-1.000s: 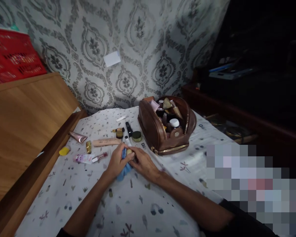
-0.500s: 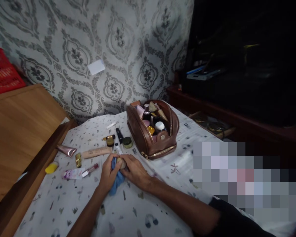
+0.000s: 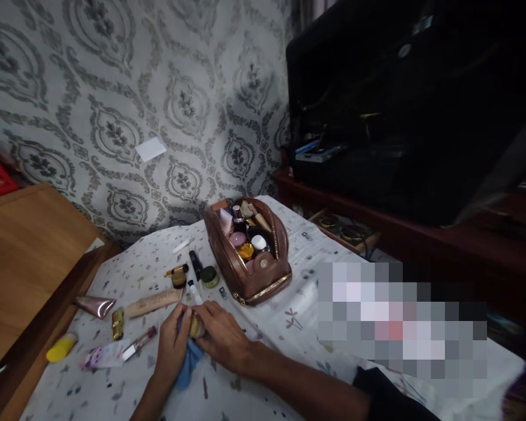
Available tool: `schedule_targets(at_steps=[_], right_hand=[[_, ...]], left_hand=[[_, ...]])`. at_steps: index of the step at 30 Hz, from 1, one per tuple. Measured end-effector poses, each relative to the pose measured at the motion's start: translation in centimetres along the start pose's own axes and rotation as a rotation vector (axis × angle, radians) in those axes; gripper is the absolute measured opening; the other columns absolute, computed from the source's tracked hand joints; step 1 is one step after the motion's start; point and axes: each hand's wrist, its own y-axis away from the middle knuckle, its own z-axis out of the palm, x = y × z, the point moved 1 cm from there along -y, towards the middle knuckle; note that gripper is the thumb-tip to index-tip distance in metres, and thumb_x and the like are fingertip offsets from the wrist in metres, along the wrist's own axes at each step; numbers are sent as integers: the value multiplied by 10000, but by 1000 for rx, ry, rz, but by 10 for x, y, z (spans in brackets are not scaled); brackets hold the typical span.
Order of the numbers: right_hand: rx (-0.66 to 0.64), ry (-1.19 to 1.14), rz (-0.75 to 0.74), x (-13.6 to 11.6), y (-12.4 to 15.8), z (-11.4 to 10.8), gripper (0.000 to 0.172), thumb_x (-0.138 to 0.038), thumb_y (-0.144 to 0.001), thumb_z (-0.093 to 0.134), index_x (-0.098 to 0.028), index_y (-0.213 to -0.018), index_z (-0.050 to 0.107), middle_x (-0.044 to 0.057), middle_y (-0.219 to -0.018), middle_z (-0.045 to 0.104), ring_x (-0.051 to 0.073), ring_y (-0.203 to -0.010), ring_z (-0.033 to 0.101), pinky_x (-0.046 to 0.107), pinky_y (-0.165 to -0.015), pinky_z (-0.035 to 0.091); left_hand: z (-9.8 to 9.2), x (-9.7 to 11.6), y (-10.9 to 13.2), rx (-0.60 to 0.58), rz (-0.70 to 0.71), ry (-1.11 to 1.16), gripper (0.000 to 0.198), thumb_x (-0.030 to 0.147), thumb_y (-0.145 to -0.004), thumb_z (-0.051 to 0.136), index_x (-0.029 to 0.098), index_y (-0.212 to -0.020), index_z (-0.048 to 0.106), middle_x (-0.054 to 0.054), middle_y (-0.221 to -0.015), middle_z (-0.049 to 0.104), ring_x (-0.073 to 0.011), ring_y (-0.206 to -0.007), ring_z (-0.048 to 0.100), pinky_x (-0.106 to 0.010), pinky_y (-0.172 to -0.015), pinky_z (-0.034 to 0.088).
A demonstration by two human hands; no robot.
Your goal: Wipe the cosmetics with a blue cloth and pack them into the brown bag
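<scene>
My left hand [image 3: 173, 339] is closed on a blue cloth [image 3: 188, 369], which hangs below its fingers. My right hand [image 3: 222, 338] has its fingers wrapped round a small yellowish jar [image 3: 197, 326], pressed against the cloth. Fingers hide much of the jar. Just beyond them lies a white tube with a black cap [image 3: 194, 291]. Behind that are a dark green jar [image 3: 210, 276], a black tube [image 3: 195, 265] and a small gold-and-dark jar [image 3: 179, 279]. To the right, a brown cosmetics bag [image 3: 269, 279] stands unzipped, full of cosmetics.
Left of my hands lie a beige tube [image 3: 154, 303], a lip gloss [image 3: 139, 342], a purple-and-white tube [image 3: 101, 355], a gold bottle [image 3: 117, 323], a pink metallic tube [image 3: 95, 305] and a yellow sponge [image 3: 62, 347]. A wooden panel [image 3: 39, 245] borders the left; a dark television [image 3: 398, 117] stands right.
The view has swung to the right and upward, so everything sits further left and lower. My hands stay together on the jar and cloth, with more of the jar showing.
</scene>
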Motion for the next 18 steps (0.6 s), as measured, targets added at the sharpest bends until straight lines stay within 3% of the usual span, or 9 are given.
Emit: schedule_targets(at_steps=[8, 11, 18], right_hand=[[-33, 13, -21, 3, -1, 1, 516, -157, -776, 621, -162, -1274, 488, 113, -1211, 605, 274, -1110, 524, 385, -938, 442], [-57, 30, -2, 0, -2, -3, 447, -157, -789, 615, -160, -1227, 525, 109, -1206, 613, 271, -1121, 520, 377, -934, 443], [-95, 96, 1, -3, -2, -4, 359, -222, -799, 649, -153, -1144, 579, 117, -1212, 620, 293, -1146, 522, 384, -864, 487]], left_hand=[[-1, 1, -11, 23, -14, -24, 356, 527, -905, 484, 215, -744, 546, 11, -684, 574, -182, -666, 561, -264, -638, 460], [-4, 2, -20, 39, 5, -59, 352, 527, -908, 473, 207, -790, 561, 5, -705, 592, -185, -689, 570, -268, -658, 462], [-9, 25, -67, 69, 93, -99, 325, 503, -916, 464, 200, -868, 571, 36, -624, 540, -148, -568, 532, -238, -554, 428]])
